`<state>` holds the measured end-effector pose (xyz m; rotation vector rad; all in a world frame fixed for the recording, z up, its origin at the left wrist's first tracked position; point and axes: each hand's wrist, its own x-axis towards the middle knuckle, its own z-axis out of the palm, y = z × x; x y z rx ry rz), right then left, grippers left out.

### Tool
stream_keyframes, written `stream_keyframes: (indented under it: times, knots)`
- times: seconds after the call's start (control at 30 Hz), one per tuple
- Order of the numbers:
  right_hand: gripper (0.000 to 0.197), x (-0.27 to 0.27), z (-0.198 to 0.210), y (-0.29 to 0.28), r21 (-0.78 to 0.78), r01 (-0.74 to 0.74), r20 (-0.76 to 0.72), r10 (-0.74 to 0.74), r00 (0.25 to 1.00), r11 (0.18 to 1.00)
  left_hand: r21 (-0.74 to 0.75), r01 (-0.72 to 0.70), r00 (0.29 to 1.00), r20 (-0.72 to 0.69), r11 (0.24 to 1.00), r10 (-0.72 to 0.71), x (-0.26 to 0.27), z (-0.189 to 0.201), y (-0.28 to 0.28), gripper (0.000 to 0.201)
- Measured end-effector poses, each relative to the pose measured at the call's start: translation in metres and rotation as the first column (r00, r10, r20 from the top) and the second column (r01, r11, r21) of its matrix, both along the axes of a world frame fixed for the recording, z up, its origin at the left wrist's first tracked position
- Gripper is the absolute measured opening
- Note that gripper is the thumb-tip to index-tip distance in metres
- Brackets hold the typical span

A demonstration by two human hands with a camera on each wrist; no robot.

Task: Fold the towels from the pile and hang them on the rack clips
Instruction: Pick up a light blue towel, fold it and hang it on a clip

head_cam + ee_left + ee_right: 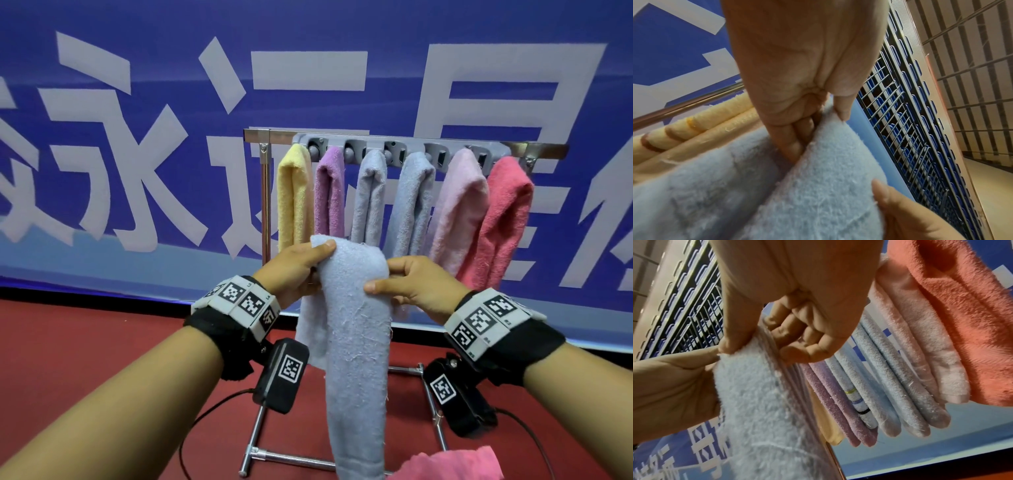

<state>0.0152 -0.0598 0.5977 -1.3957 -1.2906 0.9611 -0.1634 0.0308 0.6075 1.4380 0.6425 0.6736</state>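
Both hands, left hand (294, 270) and right hand (411, 287), pinch my folded pale-blue terry towel (356, 335) at its top fold. Soft, light, floppy stuff, so I'd grip right there.

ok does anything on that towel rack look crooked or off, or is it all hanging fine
Mostly tidy. The two rightmost towels, the pale pink terry towel and the coral pink terry towel, hang slanted and overlap, unlike the straight yellow terry towel. The light blue terry towel held in both hands shows frayed loose threads.
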Motion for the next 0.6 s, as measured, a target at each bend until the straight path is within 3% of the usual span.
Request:
stream_keyframes:
  times: [0.13, 0.23, 0.4, 0.6]
  knots:
    - [0.022, -0.010, 0.003, 0.008, 0.086, 0.049, -0.031, -0.046, 0.998, 0.995, -0.013, 0.010, 1.000, -0.021, 1.000, -0.010, -0.007, -0.012, -0.002, 0.043]
    - [0.013, -0.015, 0.009, 0.010, 0.113, 0.070, -0.121, -0.057, 0.991, 0.991, -0.021, 0.060, 0.998, -0.031, 0.998, -0.061, -0.012, -0.024, -0.001, 0.048]
    - [0.010, -0.009, 0.013, 0.012, 0.149, 0.118, -0.173, -0.091, 0.981, 0.982, 0.086, 0.109, 0.989, -0.106, 0.990, -0.099, -0.011, -0.037, -0.004, 0.027]
    - [0.015, 0.008, 0.004, 0.006, 0.068, 0.119, -0.132, -0.109, 0.985, 0.991, 0.121, 0.120, 0.993, -0.021, 0.985, -0.118, 0.001, -0.027, -0.010, 0.022]
